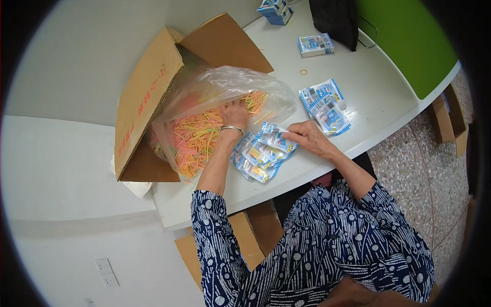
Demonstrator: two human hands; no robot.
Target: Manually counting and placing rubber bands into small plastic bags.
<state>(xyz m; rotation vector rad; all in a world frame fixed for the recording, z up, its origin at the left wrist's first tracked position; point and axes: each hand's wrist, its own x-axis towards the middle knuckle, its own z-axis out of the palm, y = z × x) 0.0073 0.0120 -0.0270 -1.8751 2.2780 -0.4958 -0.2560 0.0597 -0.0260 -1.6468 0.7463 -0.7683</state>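
Observation:
A clear plastic bag (245, 77) lies spilling from the open carton, full of thin pink, yellow, orange and green sticks (197, 135). My left hand (235, 113), with a bracelet at the wrist, rests back up on the sticks at the bag's mouth, its fingers stretched out and their tips partly hidden. To its right, my right hand (309, 138) pinches the edge of a small clear and blue packet (273, 137) between thumb and fingers. Beneath that packet is an overlapping pile of similar packets (258, 159), some showing coloured sticks inside.
The cardboard carton (148, 107) stands at the table's left, flaps up. More packets (326, 106) lie right of my right hand. Farther back are a blue and white packet stack (316, 45), small boxes (276, 11), a rubber band (303, 72) and a black bag (335, 20) on the white table (378, 97).

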